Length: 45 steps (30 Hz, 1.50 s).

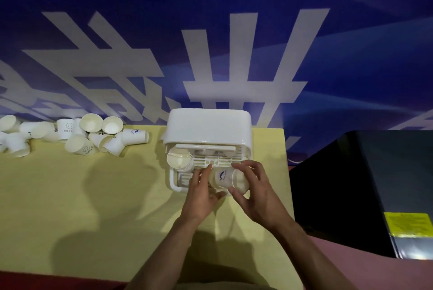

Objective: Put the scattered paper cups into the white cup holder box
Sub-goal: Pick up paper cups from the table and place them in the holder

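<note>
White cup holder box (207, 125) open, centre-right; logo cup (228, 178) sideways over rack; scattered paper cups (77, 135) far left.

Single head-worn wide-angle view, looking forward and down, close over the yellow table (93, 196), blue banner (210, 32) behind
</note>
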### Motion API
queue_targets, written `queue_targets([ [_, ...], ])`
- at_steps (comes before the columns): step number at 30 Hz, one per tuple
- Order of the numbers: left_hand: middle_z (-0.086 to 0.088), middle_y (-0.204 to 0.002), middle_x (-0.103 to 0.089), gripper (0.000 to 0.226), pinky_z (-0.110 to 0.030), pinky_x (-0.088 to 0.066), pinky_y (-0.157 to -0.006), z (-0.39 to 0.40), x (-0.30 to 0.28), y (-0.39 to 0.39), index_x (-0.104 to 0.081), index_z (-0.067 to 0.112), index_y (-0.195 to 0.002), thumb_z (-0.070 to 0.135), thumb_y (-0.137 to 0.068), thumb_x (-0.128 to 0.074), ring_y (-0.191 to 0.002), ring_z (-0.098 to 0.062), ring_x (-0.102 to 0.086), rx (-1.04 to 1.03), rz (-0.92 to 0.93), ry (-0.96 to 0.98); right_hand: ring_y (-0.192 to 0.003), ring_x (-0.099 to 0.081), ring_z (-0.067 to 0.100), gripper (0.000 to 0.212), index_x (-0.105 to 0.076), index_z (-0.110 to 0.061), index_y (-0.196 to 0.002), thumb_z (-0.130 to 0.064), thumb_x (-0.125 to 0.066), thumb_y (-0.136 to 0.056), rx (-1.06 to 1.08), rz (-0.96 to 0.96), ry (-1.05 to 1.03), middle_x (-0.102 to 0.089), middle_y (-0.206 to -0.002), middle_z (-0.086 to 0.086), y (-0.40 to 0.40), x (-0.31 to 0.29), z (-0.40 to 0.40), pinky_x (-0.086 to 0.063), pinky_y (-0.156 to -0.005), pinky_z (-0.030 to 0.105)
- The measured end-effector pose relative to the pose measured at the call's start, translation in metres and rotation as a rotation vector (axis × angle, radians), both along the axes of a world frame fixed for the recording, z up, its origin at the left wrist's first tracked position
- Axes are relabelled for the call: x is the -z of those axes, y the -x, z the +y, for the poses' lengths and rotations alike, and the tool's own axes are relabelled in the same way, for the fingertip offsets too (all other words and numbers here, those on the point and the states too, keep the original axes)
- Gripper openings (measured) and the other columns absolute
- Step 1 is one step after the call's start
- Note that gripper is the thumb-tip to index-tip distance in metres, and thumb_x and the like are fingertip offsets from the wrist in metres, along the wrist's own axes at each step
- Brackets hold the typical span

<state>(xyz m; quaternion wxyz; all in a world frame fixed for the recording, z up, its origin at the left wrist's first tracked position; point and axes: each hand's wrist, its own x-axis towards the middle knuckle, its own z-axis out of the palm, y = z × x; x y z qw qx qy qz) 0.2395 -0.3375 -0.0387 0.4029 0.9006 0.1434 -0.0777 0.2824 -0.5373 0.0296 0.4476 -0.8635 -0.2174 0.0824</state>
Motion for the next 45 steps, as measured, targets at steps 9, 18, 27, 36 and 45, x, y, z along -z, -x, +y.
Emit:
queue_targets([
  [9, 0.014, -0.139, -0.036, 0.071, -0.038, -0.052, -0.102, 0.037, -0.022, 0.065, -0.045, 0.031, -0.145, 0.034, -0.084, -0.08, -0.123, -0.009, -0.052, -0.123, -0.102, 0.055, -0.134, -0.046, 0.024, 0.066, -0.041, -0.035, -0.154, -0.042, -0.069, -0.095, -0.196, -0.043, 0.314, -0.042, -0.149, 0.002, -0.023, 0.036, 0.036, -0.056, -0.096, 0.043],
  [18, 0.024, -0.131, -0.038, 0.059, -0.027, -0.056, -0.088, 0.081, -0.037, 0.095, -0.05, 0.034, -0.138, 0.026, -0.087, -0.079, -0.114, -0.002, -0.055, -0.211, -0.157, 0.076, -0.128, -0.052, 0.037, 0.07, -0.054, -0.02, -0.146, -0.034, -0.083, -0.084, -0.204, -0.058, 0.487, -0.054, -0.142, 0.012, -0.021, 0.064, 0.06, -0.056, -0.095, 0.049],
  [27, 0.025, -0.129, -0.038, 0.058, -0.028, -0.055, -0.09, 0.146, -0.024, 0.099, -0.052, 0.033, -0.137, 0.027, -0.087, -0.079, -0.114, 0.004, -0.054, -0.182, -0.121, 0.14, -0.124, -0.05, 0.039, 0.072, -0.051, -0.014, -0.145, -0.039, -0.081, -0.085, -0.076, -0.243, 0.482, -0.052, -0.142, 0.018, 0.02, 0.024, 0.089, -0.052, -0.1, 0.053],
  [36, 0.018, -0.129, -0.041, 0.058, -0.008, -0.046, -0.08, 0.282, -0.034, 0.097, -0.052, 0.035, -0.136, 0.028, -0.086, -0.08, -0.113, 0.01, -0.053, -0.186, -0.14, 0.22, -0.12, -0.052, 0.026, 0.05, -0.058, -0.018, -0.136, -0.037, -0.074, -0.092, -0.074, -0.224, 0.347, -0.05, -0.138, 0.007, 0.06, -0.015, 0.257, -0.05, -0.097, 0.036],
  [45, 0.016, -0.126, -0.044, 0.055, -0.018, -0.051, -0.08, 0.392, -0.036, 0.122, -0.056, 0.033, -0.133, 0.021, -0.085, -0.08, -0.111, 0.002, -0.057, -0.223, -0.147, 0.217, -0.136, -0.039, 0.051, 0.057, -0.052, -0.003, -0.14, -0.022, -0.07, -0.089, 0.005, 0.047, 0.643, -0.027, -0.156, 0.032, -0.007, 0.05, 0.347, -0.041, -0.111, 0.058],
])
